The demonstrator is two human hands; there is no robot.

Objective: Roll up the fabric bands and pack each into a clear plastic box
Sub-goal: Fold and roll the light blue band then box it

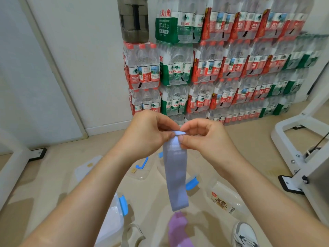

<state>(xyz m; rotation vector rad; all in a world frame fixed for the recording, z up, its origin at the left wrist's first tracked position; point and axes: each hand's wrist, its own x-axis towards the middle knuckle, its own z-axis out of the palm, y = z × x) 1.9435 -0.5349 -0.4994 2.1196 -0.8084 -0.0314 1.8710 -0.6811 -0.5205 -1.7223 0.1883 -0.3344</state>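
A pale blue-grey fabric band hangs straight down in mid-air in front of me. My left hand and my right hand both pinch its top end, where a small tight roll sits between the fingertips. A purple band lies on the floor below it. Several clear plastic boxes with blue clips lie on the floor: one at the lower left, one behind the hanging band and one partly hidden by the band.
Shrink-wrapped packs of water bottles are stacked against the wall ahead. A white metal frame stands at the right, another frame leg at the left. An empty bottle and a shoe are on the floor.
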